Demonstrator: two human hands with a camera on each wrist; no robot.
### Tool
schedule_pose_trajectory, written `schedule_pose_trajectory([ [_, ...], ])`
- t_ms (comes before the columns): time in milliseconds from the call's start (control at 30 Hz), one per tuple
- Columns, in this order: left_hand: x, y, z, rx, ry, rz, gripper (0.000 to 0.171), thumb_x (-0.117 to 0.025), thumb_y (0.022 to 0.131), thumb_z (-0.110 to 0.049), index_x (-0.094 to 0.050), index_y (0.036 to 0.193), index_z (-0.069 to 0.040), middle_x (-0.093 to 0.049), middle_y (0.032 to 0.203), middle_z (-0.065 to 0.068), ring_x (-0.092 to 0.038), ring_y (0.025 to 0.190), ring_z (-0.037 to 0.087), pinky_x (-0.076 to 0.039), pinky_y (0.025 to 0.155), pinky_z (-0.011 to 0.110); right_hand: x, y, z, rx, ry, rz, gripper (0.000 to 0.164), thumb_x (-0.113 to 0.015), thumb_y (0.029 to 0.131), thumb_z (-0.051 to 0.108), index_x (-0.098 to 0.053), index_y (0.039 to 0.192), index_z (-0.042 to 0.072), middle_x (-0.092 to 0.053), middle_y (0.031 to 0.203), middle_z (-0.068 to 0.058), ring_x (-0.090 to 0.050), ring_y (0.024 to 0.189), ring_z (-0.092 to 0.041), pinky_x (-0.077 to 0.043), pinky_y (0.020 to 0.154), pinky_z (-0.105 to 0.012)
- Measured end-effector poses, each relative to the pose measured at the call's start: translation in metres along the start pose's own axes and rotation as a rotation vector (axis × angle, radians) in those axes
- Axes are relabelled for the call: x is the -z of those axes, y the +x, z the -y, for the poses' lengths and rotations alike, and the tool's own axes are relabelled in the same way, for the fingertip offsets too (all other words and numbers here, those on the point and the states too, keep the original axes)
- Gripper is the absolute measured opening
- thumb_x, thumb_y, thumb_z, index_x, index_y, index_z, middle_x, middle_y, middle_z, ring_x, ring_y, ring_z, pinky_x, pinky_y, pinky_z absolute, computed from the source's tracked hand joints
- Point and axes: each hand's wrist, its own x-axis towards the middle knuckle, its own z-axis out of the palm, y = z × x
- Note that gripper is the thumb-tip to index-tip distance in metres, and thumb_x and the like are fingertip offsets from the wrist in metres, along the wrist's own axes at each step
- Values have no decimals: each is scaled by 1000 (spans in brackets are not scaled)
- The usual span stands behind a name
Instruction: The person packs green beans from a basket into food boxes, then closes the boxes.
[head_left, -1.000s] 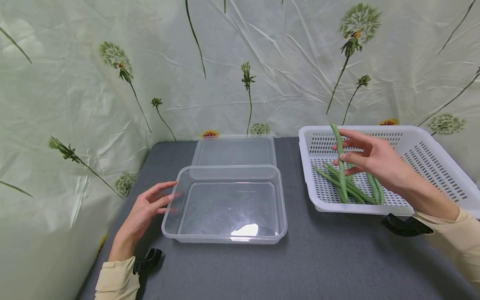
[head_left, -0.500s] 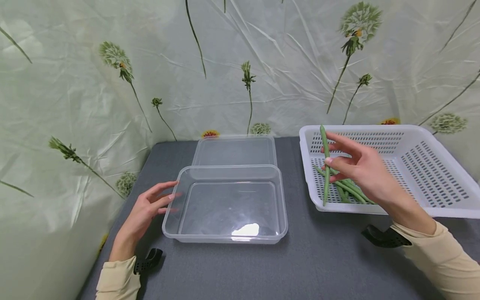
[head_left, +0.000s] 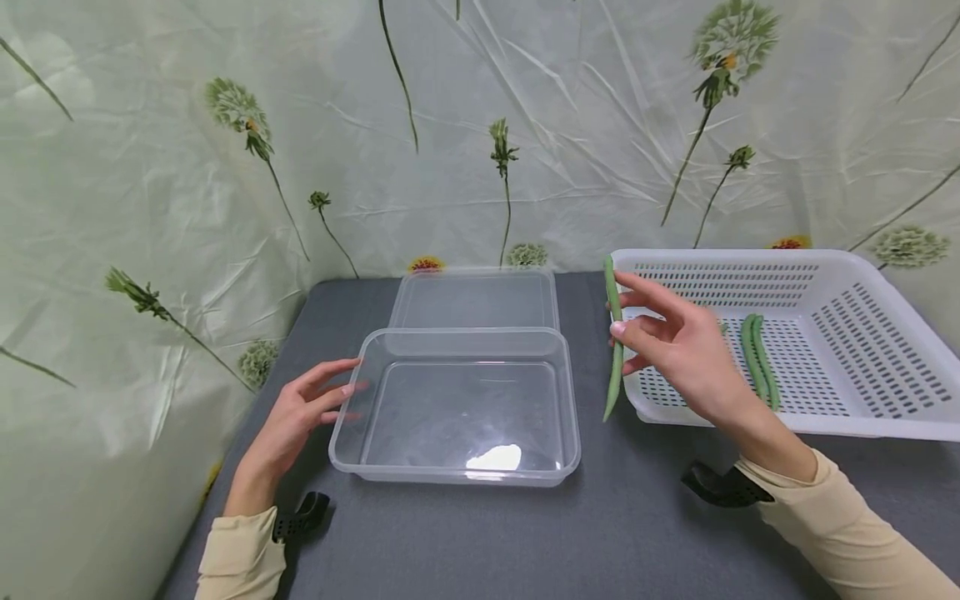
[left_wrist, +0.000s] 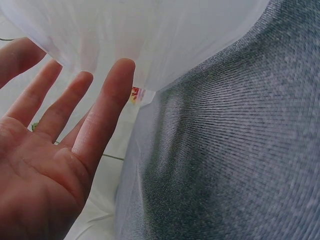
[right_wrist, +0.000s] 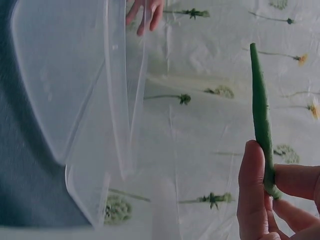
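Observation:
A single green bean is pinched between the thumb and fingers of my right hand, held upright at the left edge of the white perforated basket. In the right wrist view the green bean rises above the fingertips. Two green beans show on the basket's floor; the hand and forearm block the view of part of it. My left hand has its fingers extended at the left wall of the clear plastic container. In the left wrist view, the fingers of the left hand meet the container's side.
Behind the container lies a clear rectangular lid on the dark grey tabletop. A pale sheet with printed flowers hangs at the back and left.
My right hand has moved left with the green bean, from above the basket's pile to its left rim. The left hand stays at the container.

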Motion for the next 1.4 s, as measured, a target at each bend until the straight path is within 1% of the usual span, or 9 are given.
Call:
schedule_pose_trajectory([
  [300, -1, 0, -1, 11, -2, -6, 44, -61, 99, -16, -50, 140, -3, -48, 144, 13, -62, 116, 19, -58, 81, 43, -36, 6, -4, -19, 7, 45, 59, -66, 93, 0, -47, 147, 12, -54, 120, -13, -67, 84, -19, -59, 57, -41],
  [600, -1, 2, -2, 14, -1, -8, 45, -62, 99, -17, -51, 140, -3, -48, 145, 14, -62, 116, 18, -58, 81, 42, -64, 13, -22, -146, 37, 131, 57, -68, 93, 4, -48, 145, 14, -55, 121, -16, -67, 87, -31, -60, 58, -43],
  [667, -1, 2, -2, 11, -3, -4, 45, -62, 99, -17, -50, 140, -3, -47, 145, 15, -62, 116, 18, -58, 81, 42, -67, 13, -25, -172, 17, 142, 57, -69, 91, 5, -49, 144, 14, -55, 119, -16, -67, 85, -33, -59, 57, -42],
  [833, -1, 2, -2, 6, -8, 0, 45, -61, 99, -16, -50, 140, -3, -48, 145, 14, -62, 117, 19, -58, 81, 42, -74, 9, -33, -221, -56, 153, 57, -72, 90, 9, -51, 142, 15, -57, 117, -14, -67, 80, -25, -59, 56, -42],
  [1000, 0, 1, 0, 3, 2, -2, 43, -61, 100, -16, -51, 140, -4, -50, 143, 10, -62, 116, 18, -58, 81, 42, -77, 8, -37, -246, -76, 146, 57, -73, 89, 10, -52, 141, 17, -58, 116, -11, -67, 79, -21, -59, 58, -45],
  [1100, 1, 1, 0, -1, 5, -7, 43, -61, 100, -15, -51, 140, -4, -51, 142, 9, -63, 115, 17, -59, 80, 43, -77, 8, -36, -241, -67, 157, 57, -73, 89, 9, -52, 142, 15, -58, 117, -13, -67, 79, -23, -59, 59, -48],
  [1200, 1, 1, 0, -6, 1, -10, 42, -61, 100, -15, -51, 139, -3, -51, 142, 9, -63, 115, 17, -59, 79, 43, -77, 8, -36, -232, -62, 169, 55, -70, 89, 6, -53, 140, 13, -59, 117, -14, -67, 82, -29, -59, 60, -47],
  [1333, 1, 1, 0, -4, -12, -4, 43, -60, 100, -14, -51, 140, -2, -50, 143, 10, -62, 115, 17, -59, 80, 44, -77, 6, -36, -235, -77, 165, 48, -66, 88, 1, -58, 134, 14, -59, 114, -11, -67, 84, -37, -60, 61, -46],
  [1400, 0, 1, 1, 1, -10, -3, 43, -60, 100, -15, -51, 140, -3, -50, 143, 9, -62, 116, 16, -59, 80, 43, -76, 5, -36, -238, -88, 163, 47, -65, 88, 1, -59, 132, 15, -59, 113, -9, -67, 84, -38, -60, 61, -45],
])
